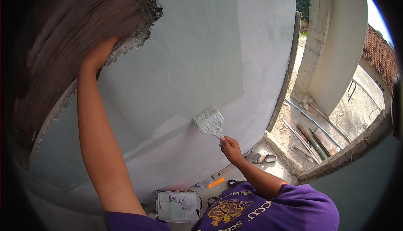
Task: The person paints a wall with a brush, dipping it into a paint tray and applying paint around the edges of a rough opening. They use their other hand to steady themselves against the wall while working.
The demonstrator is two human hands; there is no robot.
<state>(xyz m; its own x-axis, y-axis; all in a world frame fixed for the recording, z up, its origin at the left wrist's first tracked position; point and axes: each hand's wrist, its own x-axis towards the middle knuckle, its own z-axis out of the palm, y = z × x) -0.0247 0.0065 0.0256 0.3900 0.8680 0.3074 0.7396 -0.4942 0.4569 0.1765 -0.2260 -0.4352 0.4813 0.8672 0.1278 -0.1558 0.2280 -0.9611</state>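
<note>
My right hand (231,148) is closed around the handle of a wide paintbrush (209,121), whose bristles are coated in pale paint. The brush is against or very near the wall (201,63), which has a darker grey-green area above and a paler area below and to the right. At upper left, my left hand (102,54) rests at the rough broken edge (133,42) of an opening in the wall; its fingers are mostly hidden. Down by my body stands a paint-smeared square container (178,206).
An orange-handled tool (216,182) lies on the floor beside the wall, near a pair of shoes (262,159). Through the opening at right, pipes and boards (312,140) lie on rubble beside a concrete column (312,38). A low concrete sill (346,147) edges that side.
</note>
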